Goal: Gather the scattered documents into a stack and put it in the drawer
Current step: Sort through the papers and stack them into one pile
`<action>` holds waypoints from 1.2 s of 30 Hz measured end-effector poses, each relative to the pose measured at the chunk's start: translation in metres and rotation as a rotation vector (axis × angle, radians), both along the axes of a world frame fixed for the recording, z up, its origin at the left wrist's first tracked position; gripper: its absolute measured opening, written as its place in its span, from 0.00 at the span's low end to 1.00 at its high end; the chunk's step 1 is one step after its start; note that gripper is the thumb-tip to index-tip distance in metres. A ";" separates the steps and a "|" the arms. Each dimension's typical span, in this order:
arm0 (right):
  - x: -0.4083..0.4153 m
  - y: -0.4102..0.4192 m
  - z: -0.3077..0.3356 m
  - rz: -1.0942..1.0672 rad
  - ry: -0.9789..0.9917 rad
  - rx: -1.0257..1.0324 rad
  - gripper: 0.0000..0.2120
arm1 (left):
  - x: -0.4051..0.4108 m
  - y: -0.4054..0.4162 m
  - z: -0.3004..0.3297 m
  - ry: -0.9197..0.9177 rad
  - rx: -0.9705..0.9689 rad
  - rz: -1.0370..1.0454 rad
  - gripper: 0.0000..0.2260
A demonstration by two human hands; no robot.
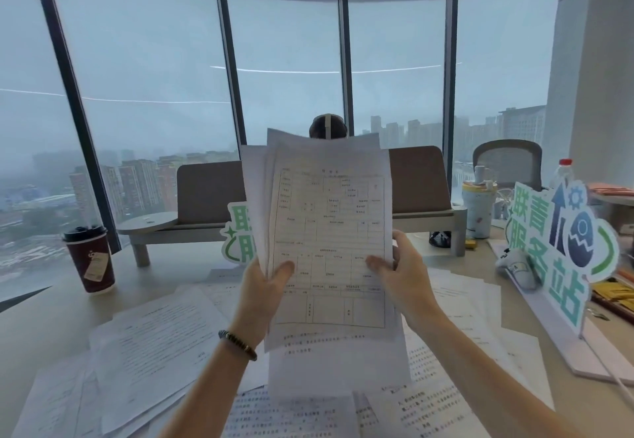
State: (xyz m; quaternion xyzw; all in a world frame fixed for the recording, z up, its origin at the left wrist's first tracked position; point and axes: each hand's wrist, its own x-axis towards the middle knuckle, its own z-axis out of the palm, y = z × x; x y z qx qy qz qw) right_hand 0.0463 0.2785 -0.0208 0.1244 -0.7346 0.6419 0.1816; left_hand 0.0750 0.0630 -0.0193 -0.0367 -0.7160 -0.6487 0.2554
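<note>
Above the desk (pixel 41 310), both hands hold a stack (pixel 329 232) of printed sheets upright, facing the camera. Left hand (pixel 264 283): thumb pressed on the front sheet near its lower left, fingers hidden behind the paper; a beaded bracelet (pixel 237 344) circles the wrist. Right hand (pixel 404 276): thumb on the front sheet near its lower right edge, fingers wrapped behind. Both hands are closed on the stack, one at each side. The sheets in the stack are unevenly aligned, with edges fanning out at the top and left. The front sheet carries a ruled form. Loose documents (pixel 154 345) lie scattered flat across the desk below and around the arms, overlapping one another. Left of the stack, a lidded coffee cup (pixel 90 259) stands upright on the desk. Behind the stack, a low riser (pixel 151 228) spans the desk, and a green-lettered sign (pixel 238 235) is partly hidden by the paper. A larger sign (pixel 552 249) stands at right, with a bottle (pixel 478 208) beyond it. No drawer is visible.
</note>
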 end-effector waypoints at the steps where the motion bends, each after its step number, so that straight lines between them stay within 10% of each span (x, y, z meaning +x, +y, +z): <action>1: 0.002 -0.001 0.004 -0.005 0.033 -0.005 0.17 | 0.000 0.002 0.004 0.039 -0.017 0.021 0.10; 8: 0.008 -0.007 0.018 -0.005 0.218 -0.047 0.19 | 0.007 0.006 0.021 0.191 -0.026 -0.019 0.12; 36: 0.011 -0.005 -0.039 0.121 -0.031 -0.025 0.08 | 0.011 -0.002 -0.037 -0.075 0.058 -0.184 0.11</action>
